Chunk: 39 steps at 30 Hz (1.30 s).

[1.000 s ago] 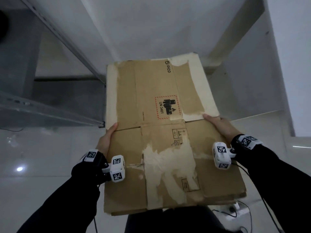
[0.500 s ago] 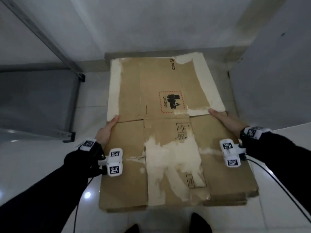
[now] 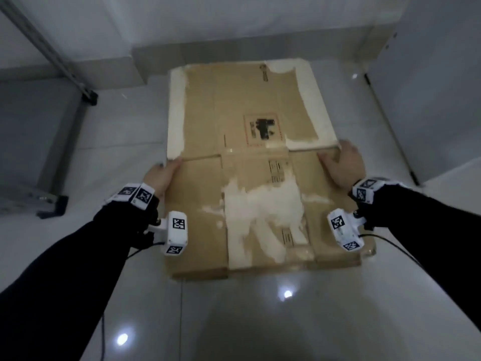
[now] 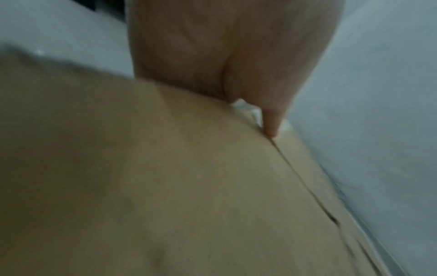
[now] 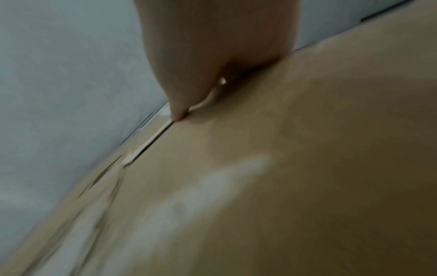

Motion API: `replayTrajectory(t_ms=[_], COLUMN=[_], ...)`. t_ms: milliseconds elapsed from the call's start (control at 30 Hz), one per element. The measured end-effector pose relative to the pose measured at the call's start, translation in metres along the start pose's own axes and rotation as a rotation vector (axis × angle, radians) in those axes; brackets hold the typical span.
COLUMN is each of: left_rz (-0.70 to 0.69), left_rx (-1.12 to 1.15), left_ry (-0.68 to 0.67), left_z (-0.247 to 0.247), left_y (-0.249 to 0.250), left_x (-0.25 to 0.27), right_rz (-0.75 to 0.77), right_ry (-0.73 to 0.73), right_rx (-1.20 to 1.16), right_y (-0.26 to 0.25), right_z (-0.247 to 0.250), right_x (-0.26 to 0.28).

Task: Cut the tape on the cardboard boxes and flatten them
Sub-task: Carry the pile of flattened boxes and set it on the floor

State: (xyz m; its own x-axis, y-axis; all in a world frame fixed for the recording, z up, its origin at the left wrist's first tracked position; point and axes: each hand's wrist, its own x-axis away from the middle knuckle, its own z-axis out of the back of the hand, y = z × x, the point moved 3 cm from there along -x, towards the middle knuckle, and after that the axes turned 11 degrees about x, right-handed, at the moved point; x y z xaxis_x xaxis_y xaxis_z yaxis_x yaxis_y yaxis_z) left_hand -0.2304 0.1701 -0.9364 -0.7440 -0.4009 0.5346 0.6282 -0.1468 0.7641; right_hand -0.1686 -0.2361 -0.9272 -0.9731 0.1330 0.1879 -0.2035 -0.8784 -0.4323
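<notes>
Both hands grip one flattened box (image 3: pixel 250 162) at its side edges. The left hand (image 3: pixel 160 175) clasps the left edge at mid-length, thumb on top near the fold line; where the other fingers go cannot be seen, presumably under the edge. The left wrist view shows that thumb (image 4: pixel 272 119) pressed onto the top face beside a seam. The right hand (image 3: pixel 343 165) holds the right edge opposite, fingers spread on top and bent over the edge at the same fold. The right wrist view shows a fingertip (image 5: pixel 179 112) at a slit between layers.

The box lies collapsed on or just above the pale floor (image 3: pixel 260 321), layers stacked thin at the near end. Its long axis runs away from the person, the far end near the wall base (image 3: pixel 260 53), the near end towards the feet. The printed face is up, with torn white patches (image 3: pixel 260 204) where the surface paper is stripped.

Progress, as I judge it: this box appears cut open and flattened, and the hands look to be setting it down by the wall. Whether other boxes remain cannot be told; none show here. No cutter is in view.

A metal frame (image 3: pixel 65 74) stands to the left.
</notes>
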Motion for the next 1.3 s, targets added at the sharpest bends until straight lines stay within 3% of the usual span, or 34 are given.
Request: replayTrajectory(t_ms=[33,100,200,233,300,333,400,533,600,733,833,1100,1233,1300], left_rz=[-0.13,-0.332,-0.561,-0.711,-1.01,-1.103,-1.241,-1.344,-1.334,-1.129,-1.081,-1.32,-1.266,-1.36], left_rx=[-0.099,-0.289,-0.684,-0.798,-1.082,-1.19,-1.25,-1.331,-1.353,-1.372,-1.325,-1.366,-1.385,-1.39], left_ry=[0.043,-0.009,-0.086,-0.152,-0.297,-0.321,-0.22,-0.171,-0.127,-0.049,-0.028,-0.074,-0.008,0.013], left_z=[0.0,-0.011,-0.037,-0.049,-0.073,-0.081,-0.084,-0.083,-0.084,-0.081,-0.078,-0.086,-0.088,-0.09], left_y=[0.002,-0.001,-0.032,-0.045,-0.075,-0.091,-0.102,-0.097,-0.09,-0.049,-0.032,-0.059,-0.058,-0.061], left_x=[0.017,0.062,0.131,0.151,0.183,0.185,0.181,0.159,0.147,0.109,0.082,0.11,0.107,0.105], right_rz=[0.099,0.339,0.864,1.017,1.168,1.18,1.169,1.21,1.204,1.095,1.006,1.04,1.065,1.049], right_ry=[0.029,-0.015,-0.118,-0.139,-0.114,-0.079,0.001,-0.02,-0.022,-0.014,0.001,0.135,0.144,0.163], right_rx=[0.042,0.158,0.409,0.519,0.733,0.807,0.884,0.949,0.965,0.946,0.965,0.955,1.026,1.045], right_y=[-0.006,-0.02,-0.036,-0.034,-0.024,-0.022,-0.024,-0.03,-0.036,-0.065,-0.077,-0.058,-0.048,-0.05], right_z=[0.001,-0.003,-0.026,-0.039,-0.062,-0.069,-0.073,-0.074,-0.073,-0.073,-0.073,-0.074,-0.076,-0.079], right_x=[0.016,0.061,0.138,0.159,0.182,0.185,0.182,0.169,0.156,0.112,0.091,0.109,0.114,0.117])
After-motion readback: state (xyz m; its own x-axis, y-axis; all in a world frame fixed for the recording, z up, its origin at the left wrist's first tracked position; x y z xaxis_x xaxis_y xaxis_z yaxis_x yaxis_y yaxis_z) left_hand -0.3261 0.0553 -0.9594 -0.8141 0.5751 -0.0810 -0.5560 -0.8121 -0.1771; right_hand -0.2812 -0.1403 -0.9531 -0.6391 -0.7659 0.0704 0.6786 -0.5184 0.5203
